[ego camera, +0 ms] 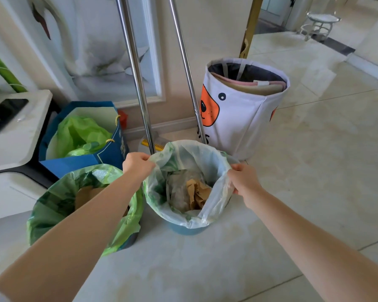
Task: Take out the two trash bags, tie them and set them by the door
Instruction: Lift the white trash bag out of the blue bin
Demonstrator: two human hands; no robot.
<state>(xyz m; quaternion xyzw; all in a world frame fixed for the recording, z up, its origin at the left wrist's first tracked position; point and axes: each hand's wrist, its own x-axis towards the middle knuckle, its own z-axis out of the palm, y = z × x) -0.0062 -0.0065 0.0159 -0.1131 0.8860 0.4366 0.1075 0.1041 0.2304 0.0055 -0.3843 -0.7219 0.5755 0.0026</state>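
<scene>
A pale translucent trash bag lines a small blue bin on the floor in the middle. Crumpled brown paper and plastic lie inside it. My left hand pinches the bag's rim on its left side. My right hand grips the rim on its right side, and that edge is pulled up off the bin. To the left stands a second bin lined with a green trash bag, partly hidden under my left forearm, with cardboard inside.
A blue paper gift bag holding green plastic stands behind the green bin. A white fabric basket with an orange bear face stands behind right. Two metal poles rise by the wall. A white cabinet is at left. Tiled floor extends right.
</scene>
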